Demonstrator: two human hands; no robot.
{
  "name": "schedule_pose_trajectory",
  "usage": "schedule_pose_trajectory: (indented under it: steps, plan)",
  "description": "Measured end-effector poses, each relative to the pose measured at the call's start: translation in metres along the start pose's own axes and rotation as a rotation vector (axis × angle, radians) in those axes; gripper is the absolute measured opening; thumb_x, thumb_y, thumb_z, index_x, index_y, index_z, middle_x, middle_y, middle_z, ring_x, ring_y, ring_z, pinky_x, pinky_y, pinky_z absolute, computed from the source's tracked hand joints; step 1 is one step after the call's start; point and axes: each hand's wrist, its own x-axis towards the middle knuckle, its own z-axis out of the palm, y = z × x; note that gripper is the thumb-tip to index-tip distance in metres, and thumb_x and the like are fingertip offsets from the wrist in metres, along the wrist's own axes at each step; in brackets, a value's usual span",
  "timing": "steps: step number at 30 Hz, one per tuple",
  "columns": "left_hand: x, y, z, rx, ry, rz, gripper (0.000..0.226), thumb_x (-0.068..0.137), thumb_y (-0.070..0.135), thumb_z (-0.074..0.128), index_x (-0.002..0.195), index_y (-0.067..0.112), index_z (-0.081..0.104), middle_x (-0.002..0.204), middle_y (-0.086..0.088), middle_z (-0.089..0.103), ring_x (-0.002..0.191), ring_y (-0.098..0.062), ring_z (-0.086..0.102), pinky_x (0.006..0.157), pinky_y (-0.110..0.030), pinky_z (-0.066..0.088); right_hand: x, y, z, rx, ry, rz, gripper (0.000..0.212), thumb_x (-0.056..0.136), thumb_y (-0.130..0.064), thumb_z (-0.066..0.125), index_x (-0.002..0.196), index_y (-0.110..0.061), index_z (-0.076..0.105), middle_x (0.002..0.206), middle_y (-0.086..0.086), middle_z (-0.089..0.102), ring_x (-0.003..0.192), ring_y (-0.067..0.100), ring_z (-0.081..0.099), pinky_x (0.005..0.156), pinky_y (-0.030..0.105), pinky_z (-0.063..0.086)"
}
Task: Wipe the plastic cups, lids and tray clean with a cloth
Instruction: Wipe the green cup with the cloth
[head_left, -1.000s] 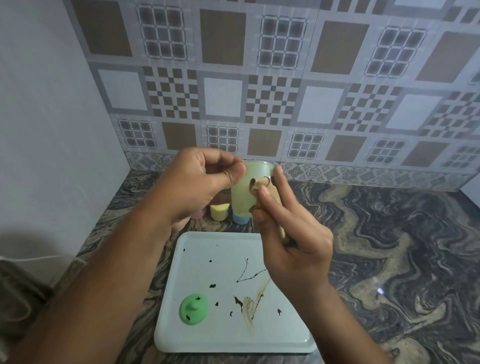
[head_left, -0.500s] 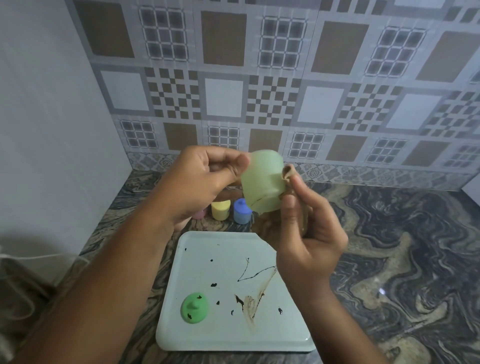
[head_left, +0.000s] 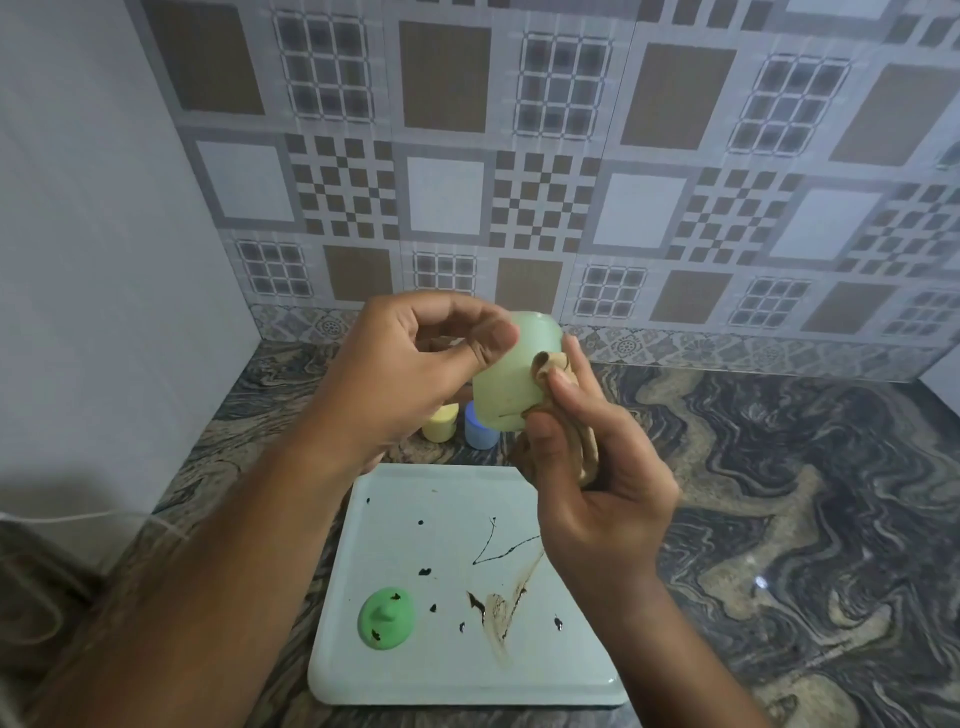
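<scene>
The likeliest failure was a drop: the left hand (head_left: 415, 374) held the pale green cup (head_left: 511, 379) only at one end, fingers closed on it, thumb on the outside, the cup tipped on its side in the air above the far edge of the tray (head_left: 395, 530). Pressure from the cloth (head_left: 553, 366) could have pushed the smooth plastic out of that narrow grip. The right hand (head_left: 597, 493) had its fingers closed around the bunched tan cloth, pressing a fold against the cup's wall. The cloth looked already browned, so it might have smeared dirt back on, and a thin dark streak showed low on the cup. The cloth's hanging tail could also have dragged through the wet brown smear and dark spots on the tray.

The worktop (head_left: 779, 493) was dark marbled stone, glossy. Behind it stood a wall of patterned grey and brown tiles (head_left: 519, 156), with a plain pale wall at the left. The tray lay near the front edge. A green lid (head_left: 387, 618), spotted black, lay on its near-left corner. A yellow cup (head_left: 440, 423) and a blue cup (head_left: 478, 428) stood side by side beyond the tray.
</scene>
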Motion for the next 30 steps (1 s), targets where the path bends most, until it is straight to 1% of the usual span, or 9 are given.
schedule_pose_trajectory:
  steps: [2,4,8,11,16,20,24,28,30]
  plan:
    - [-0.0006,-0.0014,-0.004,0.0,-0.075,-0.018,0.033,0.081,0.028,0.068,0.112,0.02,0.073,0.109,0.002,0.075,0.102,-0.017,0.072,0.078,-0.039,0.061,-0.0012,0.0009,0.0001,0.03,0.021,0.022,0.024,0.099,-0.013,0.065,0.122,-0.008,0.065,0.128,0.007,0.071,0.135,0.037,0.056,0.103,0.051,0.054]
    - [-0.0009,-0.0027,-0.0078,-0.062,-0.134,-0.065,0.036,0.082,0.018,0.065,0.118,0.018,0.07,0.116,0.003,0.073,0.105,-0.017,0.071,0.078,-0.036,0.06,-0.0008,0.0011,-0.0003,0.067,0.039,0.027,0.025,0.098,-0.011,0.064,0.123,-0.007,0.063,0.129,0.004,0.07,0.134,0.038,0.057,0.105,0.043,0.053]
    - [-0.0002,-0.0027,-0.0059,-0.09,-0.095,-0.056,0.03,0.077,0.014,0.069,0.106,0.016,0.073,0.102,-0.001,0.077,0.092,-0.019,0.074,0.067,-0.031,0.061,0.0015,0.0013,-0.0008,-0.055,0.01,-0.037,0.025,0.095,-0.005,0.068,0.12,-0.006,0.065,0.125,0.008,0.072,0.131,0.036,0.06,0.102,0.043,0.055]
    - [0.0014,0.0004,-0.0049,-0.065,-0.072,-0.033,0.033,0.075,0.017,0.072,0.108,0.013,0.072,0.104,-0.005,0.076,0.093,-0.024,0.074,0.069,-0.037,0.062,0.0017,0.0027,-0.0001,-0.126,0.008,-0.096,0.022,0.096,-0.008,0.07,0.117,-0.004,0.065,0.12,0.012,0.071,0.13,0.035,0.061,0.101,0.047,0.056]
    - [0.0038,-0.0048,-0.0038,-0.078,-0.013,-0.081,0.044,0.066,0.03,0.078,0.104,0.008,0.071,0.095,-0.013,0.075,0.09,-0.031,0.074,0.073,-0.042,0.061,0.0033,0.0034,-0.0002,-0.099,0.037,-0.102,0.021,0.099,-0.011,0.066,0.118,-0.006,0.063,0.121,0.008,0.069,0.13,0.036,0.06,0.106,0.039,0.052]
    - [0.0037,-0.0036,-0.0044,-0.035,-0.009,-0.019,0.039,0.061,0.037,0.08,0.096,0.019,0.075,0.093,-0.005,0.077,0.091,-0.026,0.075,0.075,-0.042,0.061,0.0018,0.0035,-0.0024,-0.129,0.025,-0.132,0.019,0.098,-0.012,0.067,0.116,-0.006,0.064,0.123,0.007,0.072,0.131,0.037,0.06,0.103,0.043,0.054]
    - [0.0028,-0.0035,-0.0086,-0.126,-0.139,-0.084,0.026,0.079,0.021,0.067,0.102,0.012,0.073,0.095,-0.003,0.077,0.088,-0.019,0.075,0.065,-0.031,0.06,0.0,0.0033,-0.003,0.003,0.045,-0.059,0.022,0.099,-0.016,0.067,0.119,-0.009,0.063,0.13,-0.009,0.07,0.131,0.037,0.059,0.103,0.055,0.053]
    - [0.0045,-0.0024,-0.0073,-0.103,-0.11,-0.055,0.024,0.077,0.019,0.068,0.1,0.013,0.074,0.093,-0.002,0.078,0.088,-0.018,0.074,0.066,-0.031,0.06,-0.0002,0.0035,-0.0017,-0.095,-0.007,-0.078,0.023,0.096,-0.016,0.072,0.117,-0.009,0.067,0.122,0.002,0.072,0.131,0.035,0.06,0.102,0.041,0.055]
    - [0.0054,0.0009,-0.0047,-0.043,-0.087,0.005,0.028,0.073,0.023,0.073,0.099,0.015,0.075,0.095,0.0,0.078,0.091,-0.019,0.075,0.07,-0.033,0.061,-0.0037,0.0071,-0.0018,-0.067,0.004,-0.048,0.024,0.095,-0.018,0.073,0.118,-0.012,0.069,0.124,0.002,0.073,0.13,0.04,0.059,0.1,0.052,0.056]
